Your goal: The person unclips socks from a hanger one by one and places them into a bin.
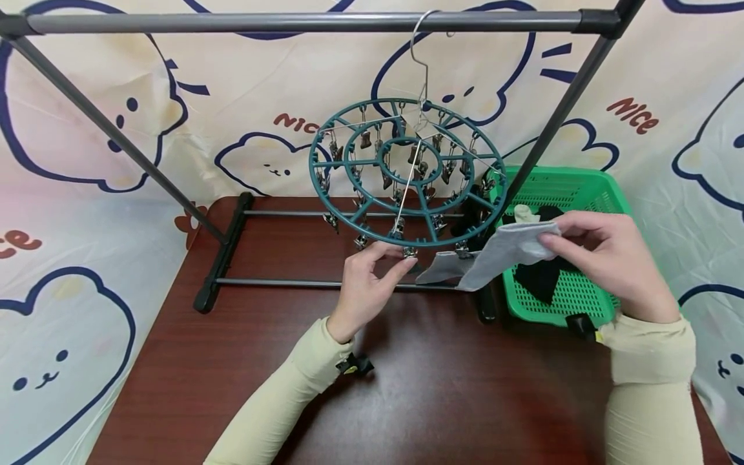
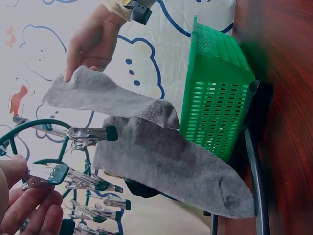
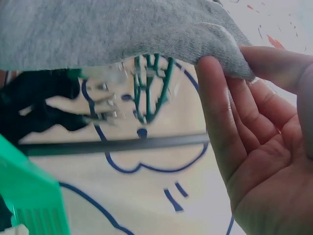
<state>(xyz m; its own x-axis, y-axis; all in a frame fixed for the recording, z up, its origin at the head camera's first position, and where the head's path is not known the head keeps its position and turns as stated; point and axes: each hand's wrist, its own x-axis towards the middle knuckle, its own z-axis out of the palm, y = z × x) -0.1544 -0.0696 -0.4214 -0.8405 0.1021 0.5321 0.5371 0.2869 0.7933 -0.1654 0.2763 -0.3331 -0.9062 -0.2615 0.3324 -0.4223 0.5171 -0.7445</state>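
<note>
A round green clip hanger (image 1: pixel 427 244) hangs by its metal hook from a grey rail. At its near edge my left hand (image 1: pixel 366 284) pinches a metal clip (image 2: pixel 44 178) with green tips between thumb and fingers. To the right, my right hand (image 1: pixel 610 258) holds one end of a grey sock (image 1: pixel 506 252) between thumb and fingers; its other end droops toward the hanger. Another grey sock (image 2: pixel 171 166) hangs from a neighbouring clip (image 2: pixel 93 133), below and behind the held one. In the left wrist view the held sock is apart from the pinched clip.
A green basket (image 1: pixel 558 313) with black items and a pale one stands at the right, by the rack's foot (image 1: pixel 485 307). Black fabric (image 3: pixel 44 93) hangs from clips at the hanger's far side. The rack's grey rail (image 1: pixel 290 24) crosses above the brown table (image 1: pixel 436 387).
</note>
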